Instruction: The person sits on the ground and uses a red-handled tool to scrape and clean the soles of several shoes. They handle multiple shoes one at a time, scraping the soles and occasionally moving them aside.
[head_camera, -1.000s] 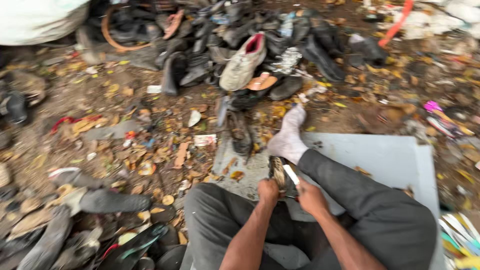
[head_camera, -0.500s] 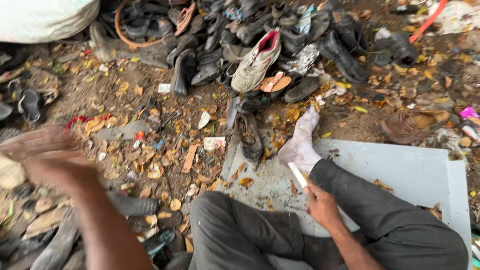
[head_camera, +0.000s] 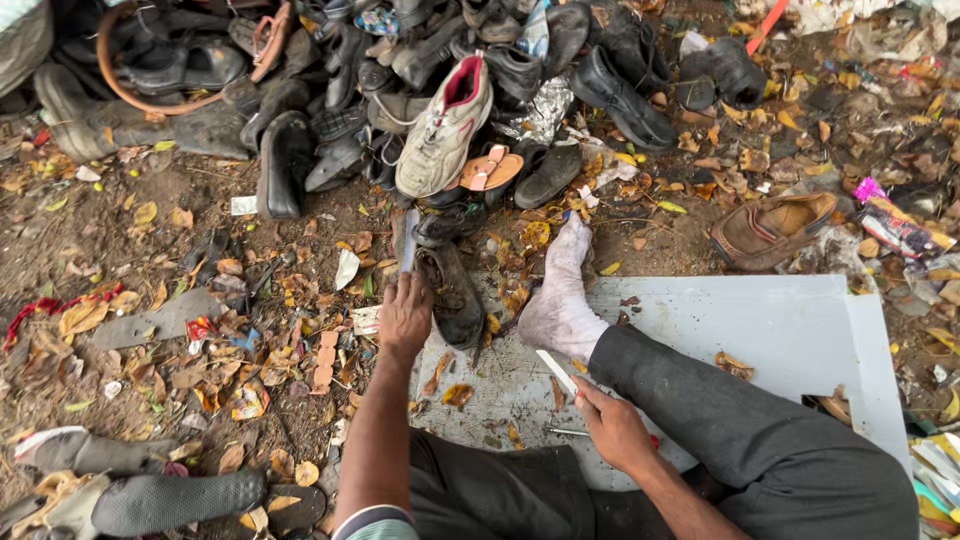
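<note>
Left hand (head_camera: 405, 315) had swung in from the left, fingers closed on dark shoe (head_camera: 452, 290) at board's (head_camera: 780, 330) left edge; right hand (head_camera: 612, 425) still pinched white blade (head_camera: 556, 372).

Outdoors, daylight, no hard shadows. Ground (head_camera: 200, 240) = bare dirt w/ dry yellow-brown leaves (head_camera: 320, 360), scraps, litter throughout. Pale grey board (head_camera: 780, 330) lies flat at right, dirty, few leaves on it. Heap of worn shoes (head_camera: 420, 70) along top edge; brown loafer (head_camera: 775, 228) apart, right.
</note>
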